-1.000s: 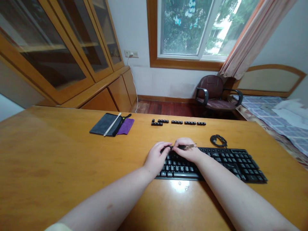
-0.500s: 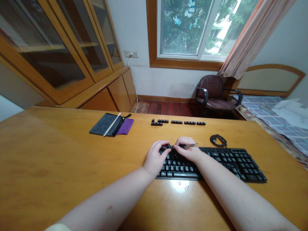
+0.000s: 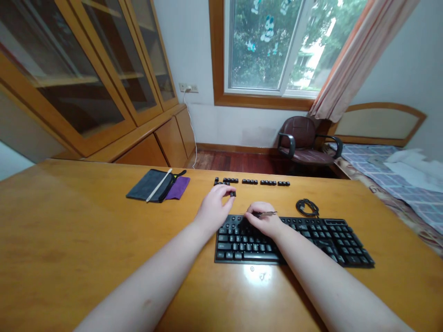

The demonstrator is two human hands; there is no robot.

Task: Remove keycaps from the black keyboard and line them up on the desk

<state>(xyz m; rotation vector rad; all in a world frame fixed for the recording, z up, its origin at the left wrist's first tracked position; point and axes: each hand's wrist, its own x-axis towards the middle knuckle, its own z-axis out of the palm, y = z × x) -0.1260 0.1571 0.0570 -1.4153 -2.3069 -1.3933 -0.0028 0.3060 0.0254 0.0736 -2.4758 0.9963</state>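
Observation:
Between the thumb and fingers of my left hand [image 3: 212,207] is a small black keycap [image 3: 233,194], held above the desk just in front of the rows of loose keycaps [image 3: 249,181]. My right hand [image 3: 265,217] is closed around a thin metal tool [image 3: 268,214] whose end sticks out to the right; its working end is hidden under the fingers. That hand rests over the upper left part of the black keyboard [image 3: 263,256]. Part of the keyboard's top row and middle is covered by my right hand and forearm.
A coiled black cable [image 3: 307,208] lies behind the keyboard. On the left of the wooden desk [image 3: 86,240] are a grey zip pouch [image 3: 145,184], a white stick [image 3: 159,185] on it and a purple cloth [image 3: 178,188]. A chair [image 3: 301,138] stands beyond the desk.
My left hand has lifted away from the keyboard with the keycap and moved up and left toward the loose keycaps. My right hand stays over the keyboard with the tool. The view has shifted slightly.

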